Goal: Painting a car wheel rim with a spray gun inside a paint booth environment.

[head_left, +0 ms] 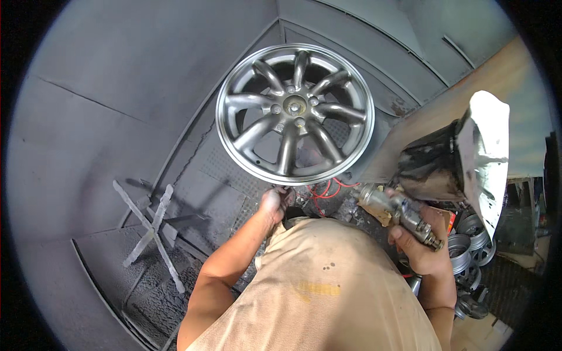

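Note:
A silver alloy wheel rim (288, 140) with several curved spokes is in front of me, its bright outer lip facing up. My left hand (274, 206) is closed right at the near edge of this wheel. Its fingers are partly hidden, so what they hold, if anything, is unclear. Held in my right hand (422, 243) is a metal spray gun (404, 213), to the right of the wheel. A dark, paint-stained cup (433, 158) sits on the gun, with a crumpled whitish sheet (489, 158) around its wide end.
Grey, overspray-coated panels (146, 70) enclose the left and back. At lower left stands a crossed metal stand (153, 231). A red hose (325, 192) lies on the floor below the wheel. More wheel rims (459, 248) are piled at right, beside a tan board (497, 88).

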A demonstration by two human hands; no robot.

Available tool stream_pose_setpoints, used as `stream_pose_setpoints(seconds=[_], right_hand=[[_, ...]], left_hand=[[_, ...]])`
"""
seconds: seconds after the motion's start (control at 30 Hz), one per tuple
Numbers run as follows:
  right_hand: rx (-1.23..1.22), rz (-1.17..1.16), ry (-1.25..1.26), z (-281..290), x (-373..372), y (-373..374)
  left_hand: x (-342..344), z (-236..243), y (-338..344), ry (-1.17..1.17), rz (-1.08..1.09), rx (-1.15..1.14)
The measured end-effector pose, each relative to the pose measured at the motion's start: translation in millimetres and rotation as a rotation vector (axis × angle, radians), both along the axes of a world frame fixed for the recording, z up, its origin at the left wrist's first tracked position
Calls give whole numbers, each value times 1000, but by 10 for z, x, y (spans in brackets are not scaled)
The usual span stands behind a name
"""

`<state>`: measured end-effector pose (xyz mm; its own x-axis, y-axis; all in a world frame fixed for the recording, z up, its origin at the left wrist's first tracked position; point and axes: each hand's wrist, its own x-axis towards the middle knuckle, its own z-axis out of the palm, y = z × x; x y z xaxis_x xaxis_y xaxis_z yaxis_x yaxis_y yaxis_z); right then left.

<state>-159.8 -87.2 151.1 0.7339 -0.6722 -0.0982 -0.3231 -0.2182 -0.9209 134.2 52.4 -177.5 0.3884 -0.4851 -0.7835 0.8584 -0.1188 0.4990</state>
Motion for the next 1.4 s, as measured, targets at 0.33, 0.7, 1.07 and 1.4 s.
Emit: stream_pose_setpoints(seconds=[0.33,0.7,1.07,1.4], right_hand=[[167,-106,-37,143,-11,-88],[288,62,142,177,-95,-236],[190,-312,-218,-349,-452,-447],[405,-331,-226,-1242,-989,-463]], left_hand=[[25,-184,-66,43,-134,15],[441,-161,-169,-158,193,30],[-85,-241,-271,-492,64,148],[-922,-144,-418,-751,-1140,-80]])
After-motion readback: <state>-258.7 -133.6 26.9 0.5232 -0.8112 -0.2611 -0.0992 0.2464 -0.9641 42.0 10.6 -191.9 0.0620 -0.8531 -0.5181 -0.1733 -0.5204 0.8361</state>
